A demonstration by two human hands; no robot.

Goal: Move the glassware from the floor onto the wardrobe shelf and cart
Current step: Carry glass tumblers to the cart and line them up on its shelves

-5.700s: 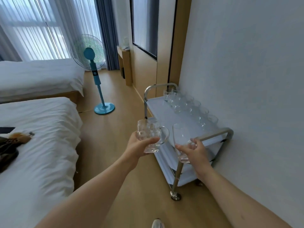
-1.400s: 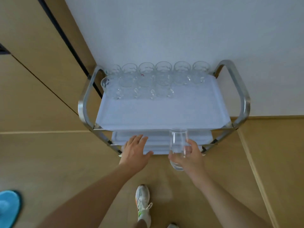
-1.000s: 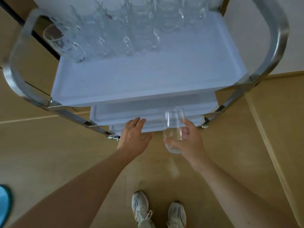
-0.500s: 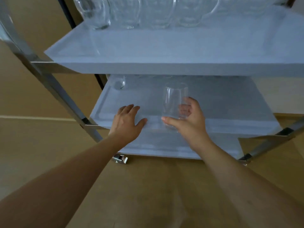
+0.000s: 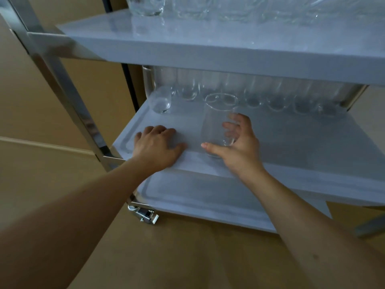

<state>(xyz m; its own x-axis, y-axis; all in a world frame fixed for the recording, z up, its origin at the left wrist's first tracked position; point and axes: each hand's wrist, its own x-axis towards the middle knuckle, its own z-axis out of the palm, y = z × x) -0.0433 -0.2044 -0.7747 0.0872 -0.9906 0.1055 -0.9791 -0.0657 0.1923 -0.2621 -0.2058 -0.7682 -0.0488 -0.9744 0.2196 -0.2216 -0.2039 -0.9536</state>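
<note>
Two hands are at the middle shelf (image 5: 312,142) of the cart (image 5: 62,80), and we take that shelf as our landmark. Our right hand (image 5: 239,147) curls round a clear tumbler (image 5: 218,124), thumb in front, fingers behind the glass, holding it upright over the shelf's front edge; whether its base touches the shelf we cannot tell. Our left hand (image 5: 156,147) lies palm down on the front left part of the shelf, fingers loosely bent and holding nothing.

A second ago the tumbler hung in the air in front of the cart, lower than the top shelf, while we looked down on everything from above. Since then we have crouched, and glass and both hands have come in to the middle shelf. We judge this glass is nearly delivered: it needs to slide back and be let go.

At the back of the shelf a row of glasses (image 5: 270,101) stands, with one small glass (image 5: 160,101) at the back left. Above, on the top shelf (image 5: 208,42), more glassware (image 5: 187,7) stands. The gap behind the tumbler looks open, so pushing it rearward should meet nothing until that row.
</note>
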